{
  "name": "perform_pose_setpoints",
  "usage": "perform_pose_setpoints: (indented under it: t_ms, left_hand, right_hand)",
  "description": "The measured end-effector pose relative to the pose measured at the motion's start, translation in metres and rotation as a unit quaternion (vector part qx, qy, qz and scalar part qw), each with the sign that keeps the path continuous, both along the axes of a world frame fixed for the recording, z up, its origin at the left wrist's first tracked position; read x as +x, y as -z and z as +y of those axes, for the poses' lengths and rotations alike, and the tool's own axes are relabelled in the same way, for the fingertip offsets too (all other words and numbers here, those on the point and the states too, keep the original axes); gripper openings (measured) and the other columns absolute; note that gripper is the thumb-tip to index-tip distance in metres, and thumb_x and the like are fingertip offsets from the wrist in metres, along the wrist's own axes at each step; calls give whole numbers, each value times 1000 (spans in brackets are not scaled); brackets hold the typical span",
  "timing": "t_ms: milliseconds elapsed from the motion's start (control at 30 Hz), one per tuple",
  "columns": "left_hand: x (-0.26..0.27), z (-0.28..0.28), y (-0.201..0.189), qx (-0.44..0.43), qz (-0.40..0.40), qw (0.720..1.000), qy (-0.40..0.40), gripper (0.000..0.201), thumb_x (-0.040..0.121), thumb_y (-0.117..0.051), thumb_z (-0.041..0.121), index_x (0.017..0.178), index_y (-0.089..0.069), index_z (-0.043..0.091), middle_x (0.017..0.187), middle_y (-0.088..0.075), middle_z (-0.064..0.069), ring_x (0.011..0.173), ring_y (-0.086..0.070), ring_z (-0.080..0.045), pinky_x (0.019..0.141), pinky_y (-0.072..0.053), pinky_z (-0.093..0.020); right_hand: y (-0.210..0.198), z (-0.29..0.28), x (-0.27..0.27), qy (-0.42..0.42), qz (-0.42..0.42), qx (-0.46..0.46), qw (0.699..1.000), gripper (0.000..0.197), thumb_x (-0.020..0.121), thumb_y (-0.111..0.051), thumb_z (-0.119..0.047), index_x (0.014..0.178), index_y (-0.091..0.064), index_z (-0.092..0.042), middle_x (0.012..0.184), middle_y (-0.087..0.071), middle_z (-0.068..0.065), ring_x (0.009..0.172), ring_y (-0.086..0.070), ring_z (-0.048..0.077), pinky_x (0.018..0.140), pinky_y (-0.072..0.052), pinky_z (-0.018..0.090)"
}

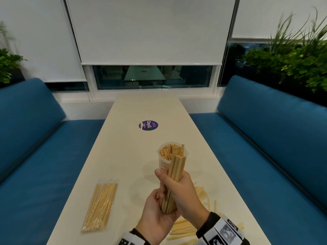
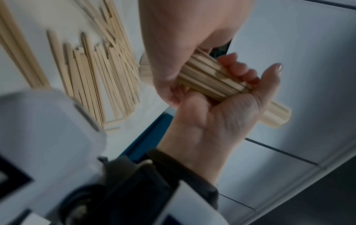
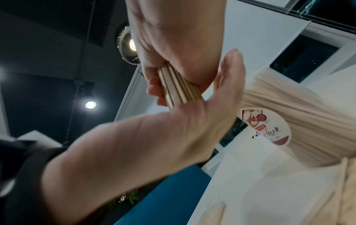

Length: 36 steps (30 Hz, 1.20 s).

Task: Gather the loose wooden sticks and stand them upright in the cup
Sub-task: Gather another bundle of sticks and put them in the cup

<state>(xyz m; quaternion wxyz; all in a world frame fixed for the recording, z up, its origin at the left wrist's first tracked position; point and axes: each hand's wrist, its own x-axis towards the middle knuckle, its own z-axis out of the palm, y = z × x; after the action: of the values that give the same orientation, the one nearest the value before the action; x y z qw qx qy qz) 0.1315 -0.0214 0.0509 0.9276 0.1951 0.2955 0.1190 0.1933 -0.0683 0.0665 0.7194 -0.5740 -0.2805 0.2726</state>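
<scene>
- Presently both hands hold one bundle of sticks (image 1: 174,181) above the table (image 1: 123,138), just on the near side of the cup (image 1: 165,160)
- Left hand (image 1: 155,214) cups the lower end, fingers curled round it; right hand (image 1: 180,190) wraps the middle, thumb and fingers closed on the bundle
- Advice: square the ends level, keep the bundle tight, lower it steeply into the free gap at the cup's right side, and steady the cup, which looks light
- Risk, as judged: a slack grip would let sticks fan out and catch the rim
- Sticks are pale, flat, thin, uniform in length; the cup already stands largely full
- Loose sticks (image 1: 184,228) remain on the table below the hands; a sealed packet of sticks (image 1: 100,206) lies to the left
</scene>
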Motion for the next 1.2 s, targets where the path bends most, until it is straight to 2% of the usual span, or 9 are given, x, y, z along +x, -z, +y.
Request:
perform_pose_setpoints:
  t_ms: [200,333,400,500,567,733,867,1033,1200]
  left_hand:
    - [0,-2,-12,11,-13,1000,-18,32,87,-42,20,79,-70,5,60,-65,-10,57,-65,-20,52,-54,-26]
    - [-6,18,-18,266,41,963,-21,42,96,-32,35,102,-68,13,79,-71,-5,65,-62,-16,64,-48,-29]
    - [-12,31,-28,506,45,858,-74,40,97,-27,43,110,-61,26,114,-66,7,100,-61,-5,88,-46,-26]
    - [-26,42,-56,788,14,603,-121,38,94,-25,50,121,-50,38,130,-50,24,123,-44,8,104,-33,-12]
    - [-28,40,-67,875,13,475,-89,49,95,-19,50,132,-45,31,136,-42,22,132,-33,7,109,-24,-11]
    - [-21,24,-64,914,85,395,40,58,89,-16,51,120,-60,29,131,-55,20,126,-36,9,109,-30,-19]
    - [-21,30,-65,909,81,410,1,59,89,-15,50,116,-63,30,120,-62,20,118,-41,12,100,-21,-6]
    - [-18,28,-61,919,97,374,75,57,89,-13,51,87,-63,25,82,-68,9,82,-59,-8,87,-43,-27]
    - [-26,35,-60,838,60,530,-116,42,88,-29,51,100,-64,32,97,-65,28,100,-54,13,88,-40,-9]
  right_hand:
    - [0,-2,-9,-5,-28,-15,999,26,81,-71,-22,71,-52,-9,43,-45,1,37,-42,14,46,-41,25]
    - [-3,-8,-2,-33,-96,-43,994,26,88,-64,-20,67,-54,-7,39,-43,-7,36,-42,10,45,-41,25]
    - [4,-11,1,-36,-132,-86,987,31,87,-64,-23,63,-50,-9,40,-40,-9,38,-39,11,46,-41,27]
    - [16,-12,1,-40,-193,-133,971,35,81,-63,-38,58,-44,-21,46,-38,-8,46,-38,15,50,-38,29]
    - [21,-10,-1,-47,-212,-139,966,31,73,-58,-48,54,-45,-26,46,-40,-8,47,-37,12,50,-36,28]
    - [21,-3,-8,-78,-272,-122,951,16,73,-48,-33,69,-60,-23,62,-62,3,55,-54,11,54,-38,22]
    - [14,-9,-6,-90,-233,-110,962,18,64,-49,-43,47,-54,-40,42,-51,-18,44,-44,1,48,-30,12]
    - [16,-9,-10,-97,-216,-101,966,16,69,-54,-35,54,-51,-31,41,-50,-16,41,-42,2,46,-32,14]
    - [11,-10,-3,-85,-162,-112,977,32,90,-60,-27,71,-54,-2,46,-49,-5,41,-47,10,49,-42,29]
